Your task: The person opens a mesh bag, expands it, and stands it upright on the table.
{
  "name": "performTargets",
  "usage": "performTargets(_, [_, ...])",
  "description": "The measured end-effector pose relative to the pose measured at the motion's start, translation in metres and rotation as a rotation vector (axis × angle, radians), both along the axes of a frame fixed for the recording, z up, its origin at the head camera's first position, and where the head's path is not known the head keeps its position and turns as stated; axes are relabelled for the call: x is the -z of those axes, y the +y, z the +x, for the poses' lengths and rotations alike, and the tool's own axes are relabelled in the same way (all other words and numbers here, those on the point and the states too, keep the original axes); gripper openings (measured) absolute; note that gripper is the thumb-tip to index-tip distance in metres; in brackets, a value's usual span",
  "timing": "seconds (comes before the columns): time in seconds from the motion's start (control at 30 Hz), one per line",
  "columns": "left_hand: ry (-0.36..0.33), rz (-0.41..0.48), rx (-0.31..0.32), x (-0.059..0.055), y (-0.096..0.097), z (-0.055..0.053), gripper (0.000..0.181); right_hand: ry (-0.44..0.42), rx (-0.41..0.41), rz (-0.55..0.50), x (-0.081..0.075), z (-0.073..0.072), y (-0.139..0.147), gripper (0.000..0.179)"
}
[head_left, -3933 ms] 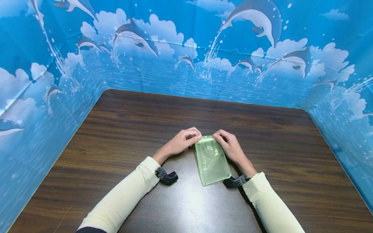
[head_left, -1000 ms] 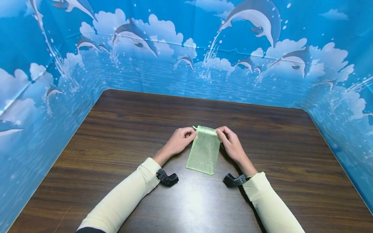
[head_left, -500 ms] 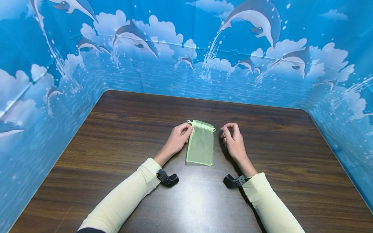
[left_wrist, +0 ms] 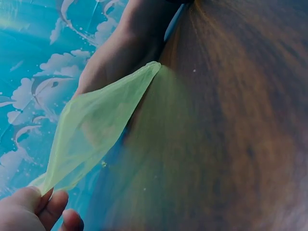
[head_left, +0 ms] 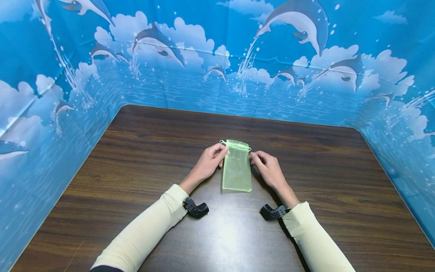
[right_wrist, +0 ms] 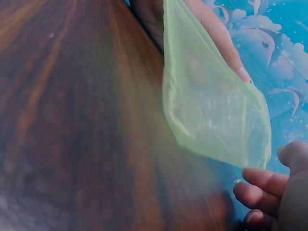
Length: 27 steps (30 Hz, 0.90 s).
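A pale green, see-through drawstring pouch (head_left: pixel 236 170) is held up at a tilt just over the table, its corded mouth at the far end. My left hand (head_left: pixel 208 162) pinches its left edge below the mouth between thumb and fingers; the left wrist view shows that pinch at a corner of the pouch (left_wrist: pixel 96 127). At the other edge is my right hand (head_left: pixel 270 170). In the right wrist view the thumb of that right hand (right_wrist: pixel 293 185) stands apart from the bent fingers, and a fingertip meets or nearly meets the pouch (right_wrist: pixel 211 106).
A dark wood-grain table (head_left: pixel 142 143) lies beneath both hands. Its far and side edges meet a blue curtain (head_left: pixel 190 83) printed with dolphins and clouds. Black wrist cameras sit on the left wrist (head_left: pixel 195 207) and the right wrist (head_left: pixel 273 211).
The pouch moved from slanting toward the right wrist to nearly straight and farther away. My right hand let go of its top edge, drew off right, then came back beside it. The left kept its pinch.
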State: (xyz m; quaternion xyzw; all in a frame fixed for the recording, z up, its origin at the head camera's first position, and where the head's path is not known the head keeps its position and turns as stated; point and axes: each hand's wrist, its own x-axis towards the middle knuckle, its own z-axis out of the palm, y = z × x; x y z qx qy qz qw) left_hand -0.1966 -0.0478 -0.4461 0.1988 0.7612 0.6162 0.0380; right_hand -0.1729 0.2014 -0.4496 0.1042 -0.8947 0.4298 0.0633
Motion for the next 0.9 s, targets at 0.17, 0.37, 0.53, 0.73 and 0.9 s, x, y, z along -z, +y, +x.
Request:
performTargets(0.17, [0.015,0.019,0.018,0.0016,0.0025,-0.0004,0.022,-0.033,0.000,-0.015,0.0007,0.0006,0.0009,0.037])
performTargets(0.37, [0.030,-0.007,0.030,0.0031,0.0022,0.0001,0.024,-0.067,-0.026,-0.092,0.0008,0.0012,-0.0002,0.030])
performTargets(0.53, [0.034,-0.048,0.041,0.0024,0.0012,0.0010,0.025,-0.068,-0.054,-0.144,0.0008,0.0026,0.0002,0.024])
performTargets(0.73, [0.038,-0.055,0.030,0.0020,0.0009,0.0010,0.024,-0.064,-0.066,-0.170,0.0005,0.0023,0.0003,0.025])
performTargets(0.9, [0.047,-0.048,-0.008,0.0024,0.0004,-0.0002,0.024,-0.051,-0.040,-0.194,-0.0002,0.0027,0.0001,0.026])
